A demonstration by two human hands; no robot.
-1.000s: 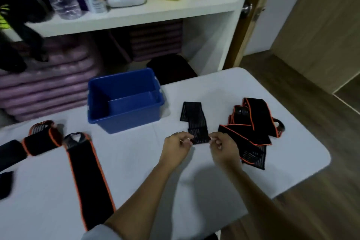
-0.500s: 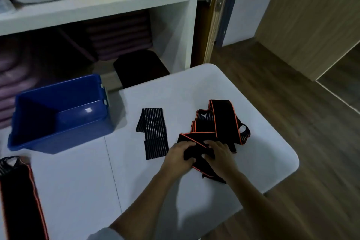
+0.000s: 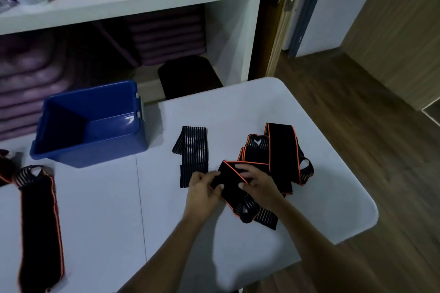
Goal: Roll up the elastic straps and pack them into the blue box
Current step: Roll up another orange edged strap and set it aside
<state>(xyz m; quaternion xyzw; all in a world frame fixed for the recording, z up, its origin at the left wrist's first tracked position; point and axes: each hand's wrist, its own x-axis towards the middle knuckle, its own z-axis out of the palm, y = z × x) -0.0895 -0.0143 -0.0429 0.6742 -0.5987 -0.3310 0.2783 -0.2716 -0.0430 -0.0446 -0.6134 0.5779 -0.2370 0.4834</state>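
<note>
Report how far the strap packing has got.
Done: nothing packed; what shows of the blue box is empty. In hand: left hand and right hand grip the tangled orange-edged strap, not yet rolled. Left: that one, the striped strap and the long strap.

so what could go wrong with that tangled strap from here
The orange-edged strap is folded over itself in a heap, so rolling from the end both hands hold could trap twists and give a loose roll. Its far loop lies close to the table edge and might slide off. The blue box sits a reach away.
</note>
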